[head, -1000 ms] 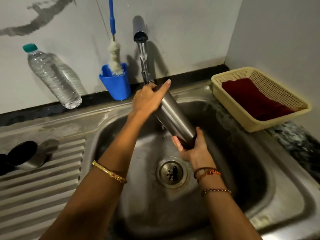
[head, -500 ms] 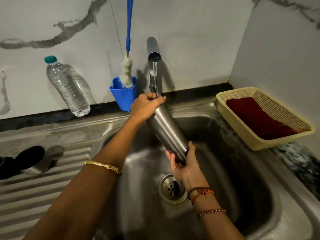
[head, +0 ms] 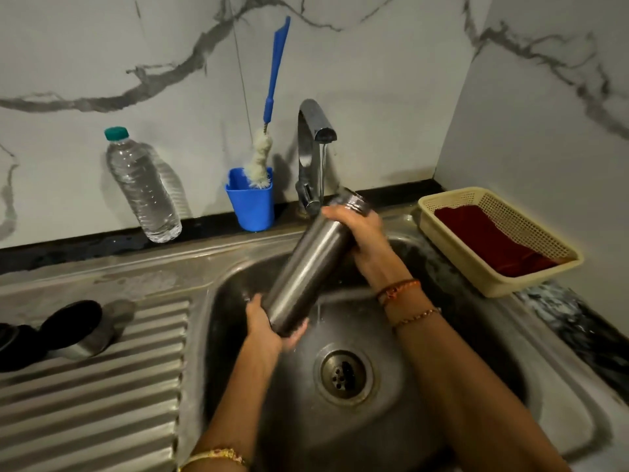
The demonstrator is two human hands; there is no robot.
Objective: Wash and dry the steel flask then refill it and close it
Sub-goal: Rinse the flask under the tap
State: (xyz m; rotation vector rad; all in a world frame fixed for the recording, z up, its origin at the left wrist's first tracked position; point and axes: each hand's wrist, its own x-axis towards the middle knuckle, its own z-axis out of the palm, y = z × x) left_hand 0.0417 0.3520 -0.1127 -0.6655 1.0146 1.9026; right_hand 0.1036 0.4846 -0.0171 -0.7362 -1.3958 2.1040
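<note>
The steel flask (head: 306, 267) is tilted over the sink basin (head: 459, 386), its open mouth up and to the right, close to the tap (head: 315, 120). A thin stream of water runs from the tap past the flask's neck. My right hand (head: 362, 233) grips the flask just below the mouth. My left hand (head: 267, 330) cups its base. The flask's steel cap with a black top (head: 76, 330) lies on its side on the ribbed drainboard at the left.
A full plastic water bottle (head: 143, 185) leans on the wall at the back left. A blue cup (head: 253, 209) holds a bottle brush (head: 262, 155) beside the tap. A cream basket (head: 476, 270) with a red cloth (head: 493, 240) sits at the right.
My hands have swapped ends: the right went from the base to the neck, the left from the neck to the base. The flask now leans right instead of left.
</note>
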